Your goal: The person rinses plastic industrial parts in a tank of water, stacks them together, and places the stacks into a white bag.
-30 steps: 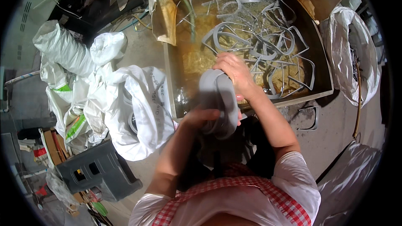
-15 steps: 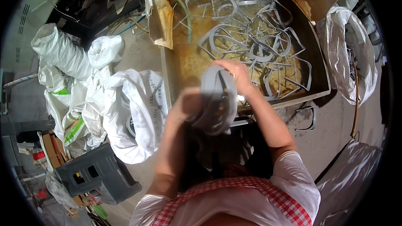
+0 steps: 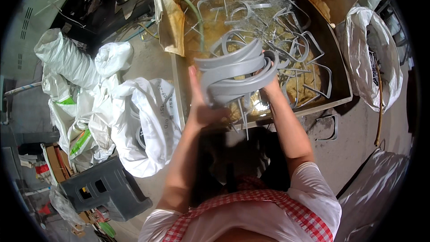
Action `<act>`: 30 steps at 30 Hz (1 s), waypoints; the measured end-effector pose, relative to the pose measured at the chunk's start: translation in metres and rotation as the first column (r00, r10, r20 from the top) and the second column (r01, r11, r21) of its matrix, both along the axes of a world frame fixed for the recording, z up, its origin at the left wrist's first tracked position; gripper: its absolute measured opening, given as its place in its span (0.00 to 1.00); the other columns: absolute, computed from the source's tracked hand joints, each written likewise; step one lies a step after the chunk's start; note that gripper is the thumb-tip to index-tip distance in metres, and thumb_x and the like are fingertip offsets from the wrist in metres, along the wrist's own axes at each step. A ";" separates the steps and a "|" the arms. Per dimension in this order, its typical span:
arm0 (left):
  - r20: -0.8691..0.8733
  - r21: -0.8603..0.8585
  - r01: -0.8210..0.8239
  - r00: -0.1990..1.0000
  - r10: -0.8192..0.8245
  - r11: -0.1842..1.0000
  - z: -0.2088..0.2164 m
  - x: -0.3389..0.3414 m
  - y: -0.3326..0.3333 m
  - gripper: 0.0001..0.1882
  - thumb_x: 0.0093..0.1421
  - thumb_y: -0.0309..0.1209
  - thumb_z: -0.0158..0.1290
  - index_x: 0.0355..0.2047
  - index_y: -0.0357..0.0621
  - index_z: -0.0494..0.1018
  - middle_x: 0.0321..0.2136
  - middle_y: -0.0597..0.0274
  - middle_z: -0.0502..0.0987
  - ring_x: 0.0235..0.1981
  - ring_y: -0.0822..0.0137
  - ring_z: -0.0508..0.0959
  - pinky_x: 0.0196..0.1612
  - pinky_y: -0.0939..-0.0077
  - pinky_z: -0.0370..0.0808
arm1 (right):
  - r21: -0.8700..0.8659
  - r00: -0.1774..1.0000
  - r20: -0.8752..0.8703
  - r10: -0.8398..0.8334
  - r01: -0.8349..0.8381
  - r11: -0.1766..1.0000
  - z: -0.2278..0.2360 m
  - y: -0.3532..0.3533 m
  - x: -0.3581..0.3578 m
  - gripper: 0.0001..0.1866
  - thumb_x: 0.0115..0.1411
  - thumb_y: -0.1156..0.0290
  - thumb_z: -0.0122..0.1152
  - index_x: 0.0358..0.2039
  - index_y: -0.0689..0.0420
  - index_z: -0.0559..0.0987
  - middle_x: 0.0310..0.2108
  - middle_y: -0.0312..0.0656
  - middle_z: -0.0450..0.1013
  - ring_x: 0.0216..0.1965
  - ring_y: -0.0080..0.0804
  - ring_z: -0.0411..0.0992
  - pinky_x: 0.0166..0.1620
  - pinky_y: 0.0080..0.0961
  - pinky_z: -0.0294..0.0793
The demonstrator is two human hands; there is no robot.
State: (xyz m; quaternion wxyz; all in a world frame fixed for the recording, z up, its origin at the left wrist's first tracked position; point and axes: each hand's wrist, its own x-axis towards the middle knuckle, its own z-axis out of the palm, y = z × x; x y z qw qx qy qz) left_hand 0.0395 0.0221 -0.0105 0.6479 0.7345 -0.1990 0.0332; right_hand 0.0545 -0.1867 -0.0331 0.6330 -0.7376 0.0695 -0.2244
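Our right hand (image 3: 272, 89) gripping a grey strip bundle (image 3: 234, 70) at its four o'clock side, our left hand (image 3: 202, 113) spread wide against its eight o'clock end, the water tank (image 3: 331, 103) beneath, loose strips (image 3: 307, 50) at two o'clock

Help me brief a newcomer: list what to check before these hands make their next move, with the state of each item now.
1. Right hand on the grey bundle: ok, at its right end.
2. Left hand gripping firmly: cannot tell; it is at the left end, partly blurred.
3. Bundle tidy all round: not ok, thin grey legs stick out below.
4. Bundle clear of the tank rim: cannot tell from overhead.
5. Loose grey pieces in the tank untangled: not ok, many overlap.
6. Floor free of stray pieces: not ok, a grey frame lies beside the tank.
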 end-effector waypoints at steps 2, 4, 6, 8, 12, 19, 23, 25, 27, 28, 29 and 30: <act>-0.216 -0.195 0.039 0.973 -0.082 0.980 0.007 0.002 -0.001 0.58 0.34 0.33 0.62 0.61 0.33 0.39 0.58 0.48 0.52 0.59 0.55 0.56 0.61 0.67 0.51 | 0.243 0.980 -0.131 0.149 -0.114 0.963 0.000 -0.002 0.005 0.25 0.49 0.73 0.58 0.49 0.62 0.68 0.44 0.46 0.71 0.44 0.29 0.69 0.47 0.23 0.65; -0.367 -0.342 0.016 0.918 -0.149 0.940 0.010 0.007 0.002 0.53 0.37 0.29 0.60 0.60 0.33 0.42 0.55 0.48 0.57 0.57 0.56 0.59 0.60 0.66 0.54 | 0.299 0.942 -0.212 0.261 -0.192 0.935 0.010 -0.003 0.008 0.25 0.50 0.73 0.59 0.50 0.62 0.67 0.45 0.46 0.70 0.46 0.28 0.68 0.48 0.23 0.64; -0.426 -0.395 -0.063 0.897 -0.122 0.917 0.006 0.010 0.014 0.45 0.40 0.32 0.59 0.57 0.34 0.50 0.51 0.50 0.63 0.53 0.59 0.64 0.56 0.68 0.59 | 0.338 0.892 -0.259 0.370 -0.275 0.900 0.027 0.002 0.005 0.27 0.50 0.73 0.60 0.52 0.61 0.65 0.46 0.43 0.69 0.46 0.26 0.66 0.50 0.22 0.64; -0.435 -0.395 -0.124 0.898 -0.067 0.910 -0.002 0.014 0.020 0.39 0.42 0.33 0.58 0.54 0.34 0.56 0.47 0.52 0.67 0.49 0.62 0.68 0.51 0.71 0.64 | 0.414 0.885 -0.165 0.436 -0.339 0.845 0.021 0.006 0.003 0.30 0.51 0.74 0.59 0.55 0.61 0.62 0.44 0.40 0.69 0.44 0.23 0.67 0.49 0.21 0.65; -0.491 -0.376 -0.199 0.871 -0.013 0.905 -0.007 0.019 0.026 0.24 0.48 0.28 0.55 0.46 0.35 0.63 0.37 0.58 0.73 0.37 0.67 0.74 0.42 0.76 0.70 | 0.267 0.826 -0.188 0.531 -0.477 0.837 0.028 0.002 -0.006 0.37 0.45 0.69 0.66 0.55 0.61 0.61 0.44 0.41 0.69 0.46 0.26 0.66 0.49 0.23 0.65; -0.669 -0.346 -0.152 0.732 -0.129 0.926 0.007 0.008 0.020 0.23 0.49 0.23 0.54 0.46 0.37 0.63 0.31 0.56 0.72 0.25 0.65 0.74 0.28 0.73 0.73 | 0.277 0.839 -0.326 0.436 -0.356 0.893 0.017 0.001 -0.004 0.40 0.45 0.65 0.68 0.56 0.63 0.60 0.40 0.43 0.70 0.35 0.30 0.72 0.39 0.21 0.73; -0.675 -0.431 -0.251 0.727 -0.126 0.867 0.009 0.011 0.034 0.28 0.48 0.22 0.53 0.51 0.39 0.59 0.30 0.57 0.69 0.24 0.65 0.72 0.27 0.69 0.71 | 0.801 0.736 0.113 0.668 -0.465 0.378 0.039 -0.003 -0.012 0.52 0.37 0.46 0.69 0.57 0.61 0.57 0.47 0.49 0.68 0.45 0.40 0.71 0.51 0.30 0.70; -0.651 -0.509 -0.295 0.747 -0.137 0.809 0.018 0.011 0.029 0.26 0.50 0.23 0.52 0.51 0.40 0.59 0.31 0.59 0.68 0.24 0.67 0.69 0.28 0.69 0.71 | 0.783 0.661 0.143 0.737 -0.531 0.324 0.032 -0.003 -0.014 0.54 0.35 0.43 0.68 0.57 0.62 0.57 0.48 0.50 0.67 0.47 0.42 0.69 0.54 0.33 0.67; -0.657 -0.517 -0.368 0.749 -0.082 0.773 0.031 0.009 0.017 0.26 0.51 0.24 0.51 0.51 0.41 0.59 0.31 0.60 0.68 0.26 0.68 0.69 0.30 0.70 0.71 | 0.770 0.544 0.073 0.836 -0.563 0.299 0.027 0.003 -0.016 0.56 0.36 0.37 0.64 0.57 0.63 0.57 0.48 0.53 0.67 0.50 0.45 0.67 0.56 0.39 0.63; -0.661 -0.520 -0.404 0.749 -0.055 0.752 0.036 0.007 0.011 0.25 0.52 0.24 0.50 0.51 0.41 0.59 0.31 0.61 0.68 0.27 0.68 0.69 0.31 0.70 0.70 | 0.811 0.484 0.148 0.863 -0.559 0.174 0.026 0.013 -0.023 0.57 0.35 0.35 0.62 0.58 0.62 0.56 0.46 0.52 0.69 0.47 0.44 0.68 0.53 0.40 0.64; -0.674 -0.487 -0.418 0.739 -0.026 0.767 0.038 0.006 0.010 0.21 0.53 0.26 0.50 0.48 0.40 0.61 0.32 0.61 0.68 0.28 0.69 0.69 0.32 0.72 0.70 | 0.835 0.478 0.233 0.847 -0.544 0.077 0.023 0.019 -0.027 0.56 0.36 0.35 0.62 0.58 0.61 0.56 0.44 0.51 0.70 0.46 0.43 0.69 0.52 0.39 0.65; -0.673 -0.483 -0.408 0.739 -0.030 0.775 0.037 0.007 0.010 0.19 0.54 0.26 0.50 0.47 0.40 0.62 0.31 0.61 0.68 0.28 0.69 0.70 0.33 0.72 0.70 | 0.849 0.473 0.316 0.822 -0.528 -0.022 0.020 0.024 -0.029 0.55 0.37 0.36 0.62 0.58 0.61 0.55 0.41 0.49 0.71 0.44 0.42 0.70 0.50 0.38 0.66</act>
